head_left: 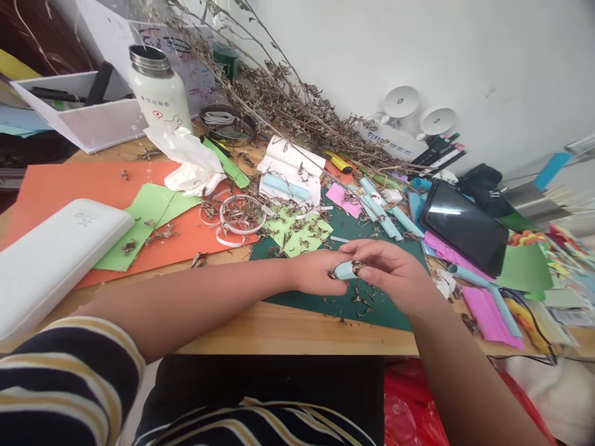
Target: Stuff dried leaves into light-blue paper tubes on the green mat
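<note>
My left hand [316,272] and my right hand [390,269] meet over the dark green cutting mat [395,313] near the table's front edge. Both are closed on a small light blue rolled paper tube [344,269], with bits of dried leaf at its open end. My right fingers pinch the tube's right end. Several more light blue paper rolls [379,210] lie on the mat behind my hands. A long dried branch [279,99] with withered leaves stretches across the table from the back left.
Orange paper [69,179], green sheets [153,207], a white case [51,254], a white bottle [158,87], crumpled tissue [190,161], tape rings [242,214], a dark tablet [462,226], pink paper [486,310] and markers [437,155] crowd the wooden table [288,331]. Leaf crumbs lie scattered.
</note>
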Action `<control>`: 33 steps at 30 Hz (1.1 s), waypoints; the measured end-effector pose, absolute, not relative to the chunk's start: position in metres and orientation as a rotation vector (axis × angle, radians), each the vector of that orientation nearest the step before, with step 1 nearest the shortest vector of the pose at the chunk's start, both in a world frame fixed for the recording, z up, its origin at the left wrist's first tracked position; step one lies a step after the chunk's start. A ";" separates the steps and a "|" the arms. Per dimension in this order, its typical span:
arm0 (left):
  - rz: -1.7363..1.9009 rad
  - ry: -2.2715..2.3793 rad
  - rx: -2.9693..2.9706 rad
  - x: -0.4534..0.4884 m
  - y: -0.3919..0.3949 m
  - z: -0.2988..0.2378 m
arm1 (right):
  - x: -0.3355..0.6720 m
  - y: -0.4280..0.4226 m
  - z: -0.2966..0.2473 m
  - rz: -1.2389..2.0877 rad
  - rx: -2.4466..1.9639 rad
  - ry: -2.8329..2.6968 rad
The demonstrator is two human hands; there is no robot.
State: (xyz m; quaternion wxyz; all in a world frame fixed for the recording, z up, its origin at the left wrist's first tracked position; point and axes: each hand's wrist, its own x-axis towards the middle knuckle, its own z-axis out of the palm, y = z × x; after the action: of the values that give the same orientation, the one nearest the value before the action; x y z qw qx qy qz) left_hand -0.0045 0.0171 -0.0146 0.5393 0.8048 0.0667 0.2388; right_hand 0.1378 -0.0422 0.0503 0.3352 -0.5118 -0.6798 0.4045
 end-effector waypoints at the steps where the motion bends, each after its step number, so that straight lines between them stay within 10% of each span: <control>1: 0.577 0.171 1.907 -0.005 0.017 -0.015 | 0.137 -0.043 0.049 0.964 -1.333 -1.806; 11: 0.467 0.278 2.001 -0.007 0.015 -0.008 | 0.138 -0.050 0.074 0.641 -1.466 -2.190; 33: 0.404 0.379 2.070 -0.008 0.012 -0.007 | 0.138 0.006 0.096 1.715 -1.699 -2.218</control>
State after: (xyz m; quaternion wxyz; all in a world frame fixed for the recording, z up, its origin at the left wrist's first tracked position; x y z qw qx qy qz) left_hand -0.0076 0.0124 -0.0072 0.4791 0.8479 0.1552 0.1655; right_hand 0.1378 0.0065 0.0964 -0.0681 -0.5170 -0.6750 0.5220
